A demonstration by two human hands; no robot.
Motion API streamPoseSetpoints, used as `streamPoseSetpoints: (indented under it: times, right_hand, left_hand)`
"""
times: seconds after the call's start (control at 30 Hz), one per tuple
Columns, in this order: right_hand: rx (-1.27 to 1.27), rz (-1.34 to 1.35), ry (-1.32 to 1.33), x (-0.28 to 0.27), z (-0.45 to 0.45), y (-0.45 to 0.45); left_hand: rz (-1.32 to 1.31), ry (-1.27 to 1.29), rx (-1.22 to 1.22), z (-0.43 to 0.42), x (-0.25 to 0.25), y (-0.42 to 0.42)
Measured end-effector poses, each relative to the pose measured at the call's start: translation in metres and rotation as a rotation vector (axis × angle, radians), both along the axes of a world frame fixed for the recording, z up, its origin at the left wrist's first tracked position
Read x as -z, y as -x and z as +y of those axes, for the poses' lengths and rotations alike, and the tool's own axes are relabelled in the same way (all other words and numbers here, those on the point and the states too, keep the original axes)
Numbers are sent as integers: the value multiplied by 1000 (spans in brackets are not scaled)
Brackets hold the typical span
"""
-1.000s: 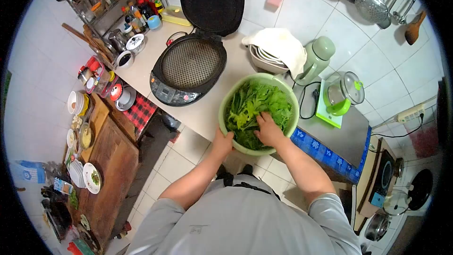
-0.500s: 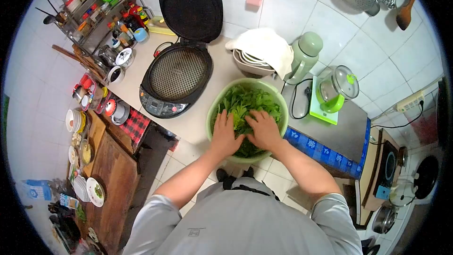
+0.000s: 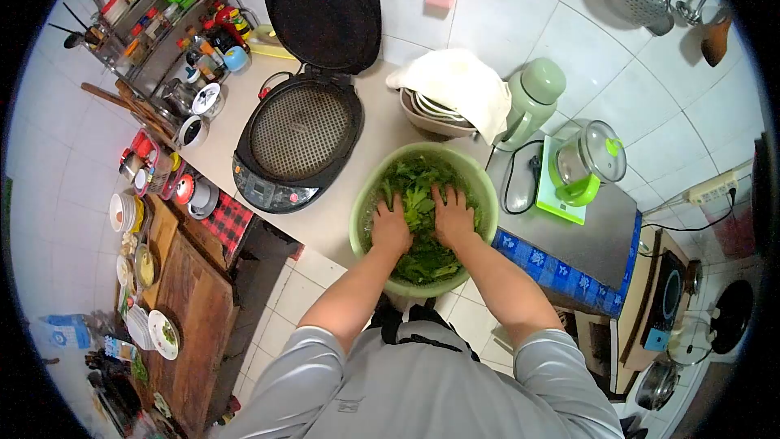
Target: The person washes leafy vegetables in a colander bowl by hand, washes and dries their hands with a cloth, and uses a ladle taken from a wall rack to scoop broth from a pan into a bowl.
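Head view: my left hand and right hand are palm down, fingers spread, on leafy greens inside the light-green plastic basin; can't tell if fingertips grip any leaves. Basin sits at the countertop's front edge, seemingly jutting past it. Risk: hard pressing on my side could tip it; rough stirring could fling leaves toward the open electric griddle.
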State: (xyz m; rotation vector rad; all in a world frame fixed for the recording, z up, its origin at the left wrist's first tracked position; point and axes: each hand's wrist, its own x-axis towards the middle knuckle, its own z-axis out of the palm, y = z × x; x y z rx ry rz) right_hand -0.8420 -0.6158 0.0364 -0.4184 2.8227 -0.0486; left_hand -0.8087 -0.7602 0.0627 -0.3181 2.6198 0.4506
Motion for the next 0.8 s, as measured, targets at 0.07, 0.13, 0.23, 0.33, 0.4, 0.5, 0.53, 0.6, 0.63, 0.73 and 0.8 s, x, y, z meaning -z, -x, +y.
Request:
streamPoseSetpoints:
  times: [0.07, 0.13, 0.23, 0.33, 0.4, 0.5, 0.53, 0.6, 0.63, 0.73, 0.8]
  right_hand:
    - [37, 76, 15, 22, -1, 4]
    - [57, -16, 126, 5, -1, 8]
    - [73, -83, 323, -22, 8, 14]
    - [52, -66, 551, -21, 24, 12]
    - [45, -35, 660, -27, 30, 9]
    - [65, 37, 782, -64, 34, 2]
    - [70, 73, 838, -72, 35, 1]
    - [117, 114, 847, -70, 37, -5]
    - [85, 83, 786, -66, 38, -7]
    - [-72, 53, 518, -60, 44, -16]
    - [-242, 108, 219, -67, 55, -27]
  left_hand:
    - [-7, -88, -48, 0, 3, 6]
    - [52, -235, -91, -5, 12, 12]
    - [127, -227, -18, -6, -16, 10]
    - [298, -232, 101, -11, -32, 5]
    - [444, -214, 181, -14, -45, 4]
    - [524, -186, 281, -13, -85, 5]
    - [525, -177, 308, -13, -95, 6]
    - [621, -149, 359, -14, -96, 5]
    - [674, -134, 384, -15, -96, 5]
    - [603, -30, 525, -18, -68, -7]
    - [551, 11, 606, -21, -48, -28]
